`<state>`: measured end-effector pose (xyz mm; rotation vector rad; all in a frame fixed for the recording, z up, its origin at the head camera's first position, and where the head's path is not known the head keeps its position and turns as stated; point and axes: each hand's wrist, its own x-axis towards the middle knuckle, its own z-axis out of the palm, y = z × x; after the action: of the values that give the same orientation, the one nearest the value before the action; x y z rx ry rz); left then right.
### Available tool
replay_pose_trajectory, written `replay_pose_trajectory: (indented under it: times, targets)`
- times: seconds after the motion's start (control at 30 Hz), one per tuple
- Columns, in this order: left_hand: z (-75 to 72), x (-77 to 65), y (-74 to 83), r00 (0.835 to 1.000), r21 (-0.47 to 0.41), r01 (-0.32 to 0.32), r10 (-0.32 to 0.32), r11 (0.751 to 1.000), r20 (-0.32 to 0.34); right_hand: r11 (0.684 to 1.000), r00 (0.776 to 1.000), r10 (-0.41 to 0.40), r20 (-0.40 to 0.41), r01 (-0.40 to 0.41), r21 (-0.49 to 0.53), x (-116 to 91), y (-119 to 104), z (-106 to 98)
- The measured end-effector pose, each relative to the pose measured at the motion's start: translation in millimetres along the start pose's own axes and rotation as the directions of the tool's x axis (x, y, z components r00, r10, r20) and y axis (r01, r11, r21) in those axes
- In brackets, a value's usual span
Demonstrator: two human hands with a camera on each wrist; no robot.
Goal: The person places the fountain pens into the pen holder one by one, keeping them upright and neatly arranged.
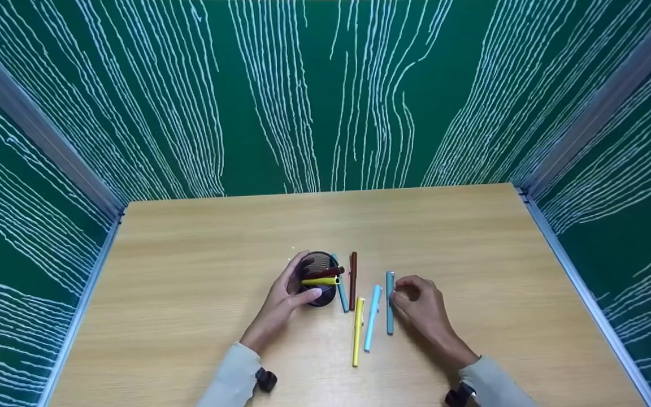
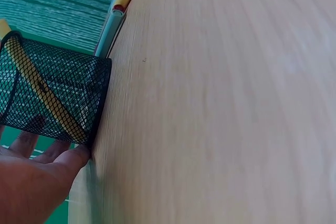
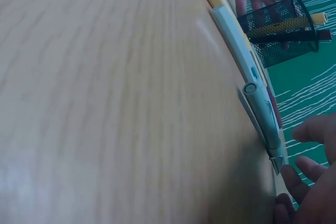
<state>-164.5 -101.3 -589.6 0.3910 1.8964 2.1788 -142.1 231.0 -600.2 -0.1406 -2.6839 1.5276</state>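
Observation:
My left hand (image 1: 280,305) grips a black mesh pen cup (image 1: 321,298), thumb over the near side and fingers around the left. The cup stands upright, its base at the tabletop in the left wrist view. A yellow pen (image 1: 320,281) and a dark red pen (image 1: 334,271) lean inside it, their ends past the rim. To the right, my right hand (image 1: 424,305) has its thumb and fingertips at the side of a teal pen (image 1: 390,322). In the right wrist view, a gap shows between thumb and fingers, with the pen's end (image 3: 275,156) close by.
Between the hands lie a light blue pen (image 1: 373,318), a yellow pen (image 1: 357,333), a dark red pen (image 1: 353,282) and another teal pen (image 1: 343,297) beside the cup. They rest on a wooden table (image 1: 190,271). Green, white-streaked panels (image 1: 325,141) border its back and sides.

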Motion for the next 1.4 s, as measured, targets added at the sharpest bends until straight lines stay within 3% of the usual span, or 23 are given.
replay_pose_trajectory:
  times: [0.5, 0.7, 0.97, 1.4]
  targets:
    - [0.5, 0.8, 1.3, 1.0, 0.007, 0.021, -0.021, 1.0, 0.0, 0.994, 0.999, -0.017, -0.042, 0.013, -0.107, 4, 3, 12]
    - [-0.7, 2.8, -1.7, 1.0, -0.014, -0.011, 0.011, 1.0, 0.019, 0.987, 0.997, -0.057, -0.048, 0.048, -0.155, 4, 5, 14]
    - [-1.4, 4.1, -0.3, 0.999, -0.049, -0.028, 0.029, 0.998, 0.027, 0.985, 0.994, -0.078, -0.076, 0.065, -0.158, 6, 5, 13]
    - [-2.1, 3.0, -2.7, 1.0, -0.023, -0.024, 0.024, 0.999, 0.019, 0.983, 0.994, -0.074, -0.076, 0.06, -0.174, 7, 9, 7]
